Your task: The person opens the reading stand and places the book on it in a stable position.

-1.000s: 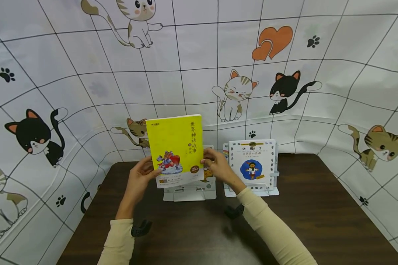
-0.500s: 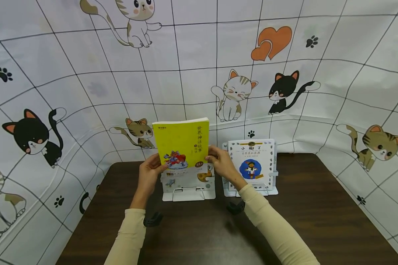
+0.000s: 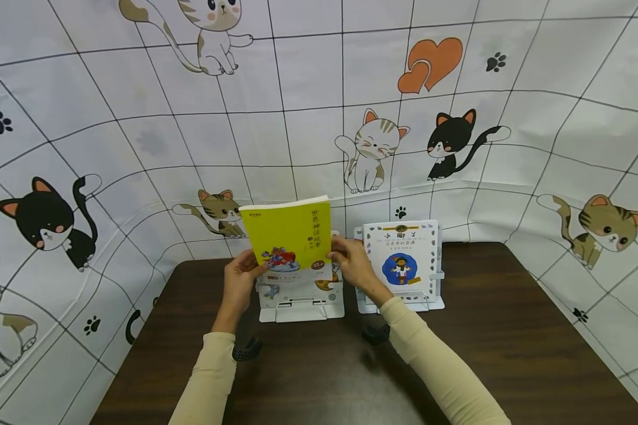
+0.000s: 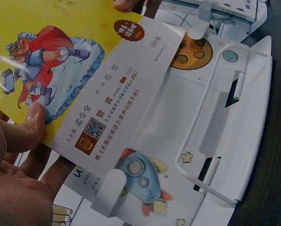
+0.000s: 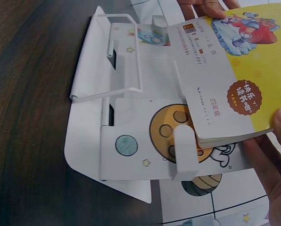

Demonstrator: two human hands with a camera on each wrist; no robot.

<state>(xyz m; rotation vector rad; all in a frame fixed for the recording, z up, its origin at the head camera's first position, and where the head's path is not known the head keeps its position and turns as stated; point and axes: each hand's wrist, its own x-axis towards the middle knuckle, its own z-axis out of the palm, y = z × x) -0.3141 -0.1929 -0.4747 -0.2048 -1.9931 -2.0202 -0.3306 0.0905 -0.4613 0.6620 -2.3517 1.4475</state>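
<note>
A yellow and white paperback book (image 3: 289, 236) is held between both hands, front cover toward me. My left hand (image 3: 239, 283) pinches its lower left edge, thumb on the cover and fingers behind. On the opposite edge, my right hand (image 3: 355, 265) grips the book the same way. Just behind and below it stands a white book stand (image 3: 300, 310) printed with a rocket (image 4: 143, 176) and a spotted orange circle (image 5: 171, 132). The stand's wire bar (image 5: 138, 56) and side clips (image 5: 185, 150) show, and the book's lower edge lies above that bar.
A second white stand with a white book (image 3: 401, 260) leaning on it is to the right, near my right hand. Both stands are on a dark wooden table (image 3: 319, 378). Behind the table hangs a white grid cloth (image 3: 308, 77) with cartoon cats.
The yellow book has moved from the left and front to over the stand, both hands with it. Its top edge has since tilted a little toward me. The second stand stays put.
</note>
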